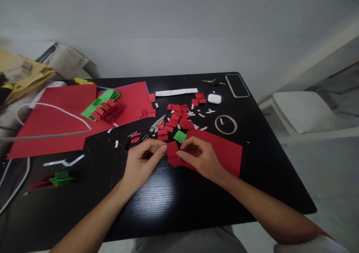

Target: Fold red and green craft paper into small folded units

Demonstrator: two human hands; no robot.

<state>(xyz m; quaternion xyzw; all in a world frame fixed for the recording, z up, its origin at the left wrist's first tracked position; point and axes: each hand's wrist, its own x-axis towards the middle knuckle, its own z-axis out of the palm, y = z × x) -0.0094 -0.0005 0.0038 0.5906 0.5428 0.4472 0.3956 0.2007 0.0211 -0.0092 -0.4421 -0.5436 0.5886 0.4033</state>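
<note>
Between my hands is a small red paper piece (172, 152), creased along its lower edge. My left hand (146, 158) pinches its left edge between thumb and finger. The thumb and fingers of my right hand (200, 156) close on its right side. Under my right hand lies a larger red sheet (228, 152). Just beyond the held piece rests a small green paper square (180, 136). A pile of folded red paper pieces (176, 116) spreads behind it. Scissors (153, 128) lie partly open beyond my left hand, their handles partly hidden.
At left, large red sheets (56, 122) carry folded green strips (97, 104) and a white cable (64, 118). A tape roll (226, 124), white case (214, 98), phone (237, 85) and white paper strip (176, 92) lie toward the back. White scraps are scattered about.
</note>
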